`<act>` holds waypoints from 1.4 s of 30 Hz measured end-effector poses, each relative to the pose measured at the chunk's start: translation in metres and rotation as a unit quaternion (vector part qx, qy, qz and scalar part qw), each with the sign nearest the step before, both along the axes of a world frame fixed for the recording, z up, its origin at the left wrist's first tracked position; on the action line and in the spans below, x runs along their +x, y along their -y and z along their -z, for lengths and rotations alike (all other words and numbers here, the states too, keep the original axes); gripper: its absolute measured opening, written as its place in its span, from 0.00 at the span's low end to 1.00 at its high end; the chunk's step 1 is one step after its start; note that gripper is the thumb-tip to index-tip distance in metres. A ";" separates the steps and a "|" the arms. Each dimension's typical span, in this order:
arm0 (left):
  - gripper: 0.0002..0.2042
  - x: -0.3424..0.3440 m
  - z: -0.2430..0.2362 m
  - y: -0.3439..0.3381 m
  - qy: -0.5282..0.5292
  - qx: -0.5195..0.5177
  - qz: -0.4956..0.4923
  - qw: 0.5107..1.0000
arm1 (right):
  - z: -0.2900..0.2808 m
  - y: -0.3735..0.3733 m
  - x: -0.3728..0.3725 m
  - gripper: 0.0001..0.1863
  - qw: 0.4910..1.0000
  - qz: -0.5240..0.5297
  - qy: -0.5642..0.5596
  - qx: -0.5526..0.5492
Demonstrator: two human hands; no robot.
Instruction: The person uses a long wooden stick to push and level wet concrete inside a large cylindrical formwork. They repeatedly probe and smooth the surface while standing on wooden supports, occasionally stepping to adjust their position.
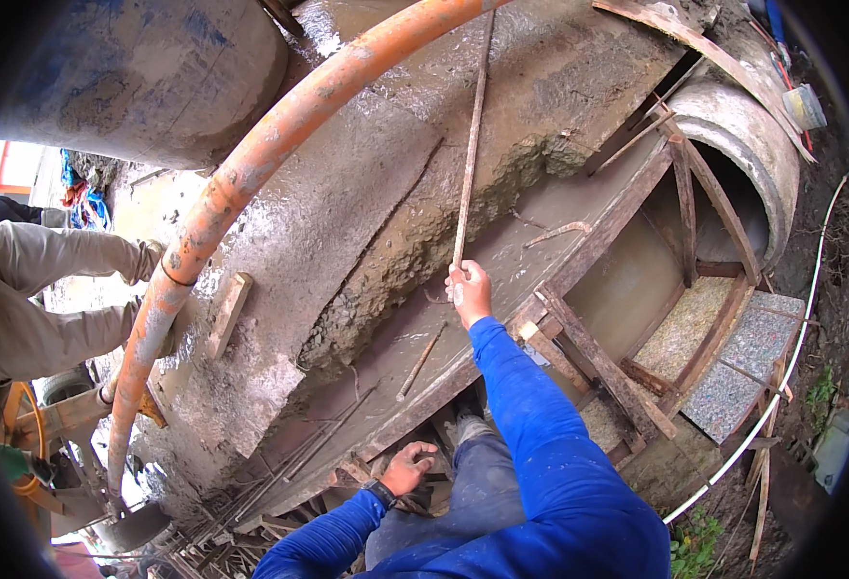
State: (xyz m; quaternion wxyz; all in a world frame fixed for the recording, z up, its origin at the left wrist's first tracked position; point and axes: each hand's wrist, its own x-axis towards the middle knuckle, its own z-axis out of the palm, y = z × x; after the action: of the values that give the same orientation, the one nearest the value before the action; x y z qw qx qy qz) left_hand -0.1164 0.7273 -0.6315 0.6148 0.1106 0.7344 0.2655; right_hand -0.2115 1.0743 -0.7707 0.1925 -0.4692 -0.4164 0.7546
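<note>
My right hand (471,294) is closed round the lower end of a long thin rod (473,145), which rises across the broken edge of the wet concrete slab (376,183). Below it runs a muddy channel (540,222) bordered by timber formwork (608,212), with short loose bars (422,360) lying in it. My left hand (408,468) is low beside my leg at the formwork's near end, its fingers loosely bent and apart, with nothing visible in them.
A coated orange hose (216,217) arcs over the slab past a co-worker's legs (77,251). A large drum-like cylinder (144,77) is upper left. At right are a concrete pipe (767,145), timber braces (608,362), speckled panels (743,357) and a white conduit (820,280).
</note>
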 end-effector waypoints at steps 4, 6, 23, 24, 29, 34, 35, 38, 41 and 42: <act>0.17 0.003 0.003 0.001 -0.013 0.022 0.004 1.000 | 0.001 -0.001 -0.001 0.10 0.999 0.000 0.040 0.028; 0.17 0.004 0.007 0.005 -0.015 0.027 0.007 1.000 | 0.006 -0.005 -0.003 0.11 0.993 -0.009 0.081 0.085; 0.16 0.006 0.018 0.006 -0.012 0.035 -0.008 0.999 | -0.001 -0.007 -0.002 0.14 0.981 -0.028 0.105 0.158; 0.16 0.005 0.018 0.006 -0.015 0.035 -0.007 0.999 | 0.001 -0.007 -0.001 0.14 0.980 -0.032 0.108 0.162; 0.16 0.000 0.014 0.003 0.005 0.022 -0.015 1.000 | 0.006 -0.005 -0.001 0.13 0.985 -0.023 0.090 0.149; 0.17 -0.003 0.013 0.004 -0.002 0.020 -0.013 1.000 | 0.008 -0.003 0.001 0.13 0.988 -0.027 0.080 0.131; 0.17 -0.001 0.016 0.006 -0.010 0.027 -0.011 1.000 | 0.005 -0.002 0.002 0.12 0.989 -0.029 0.076 0.124; 0.17 0.000 0.021 0.009 -0.025 0.039 -0.001 0.999 | 0.000 -0.002 0.003 0.11 0.996 -0.017 0.045 0.080; 0.17 0.001 0.016 0.003 -0.009 0.030 -0.013 0.999 | 0.000 -0.003 0.006 0.10 0.999 -0.005 0.017 0.033; 0.17 0.002 0.016 0.003 -0.003 0.028 -0.017 0.999 | 0.000 -0.004 0.007 0.10 1.000 -0.002 0.009 0.018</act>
State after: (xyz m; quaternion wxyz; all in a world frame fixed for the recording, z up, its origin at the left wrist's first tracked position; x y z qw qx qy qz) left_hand -0.1146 0.7242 -0.6479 0.6049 0.1157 0.7301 0.2960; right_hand -0.2040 1.0779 -0.7708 0.1960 -0.4717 -0.4328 0.7428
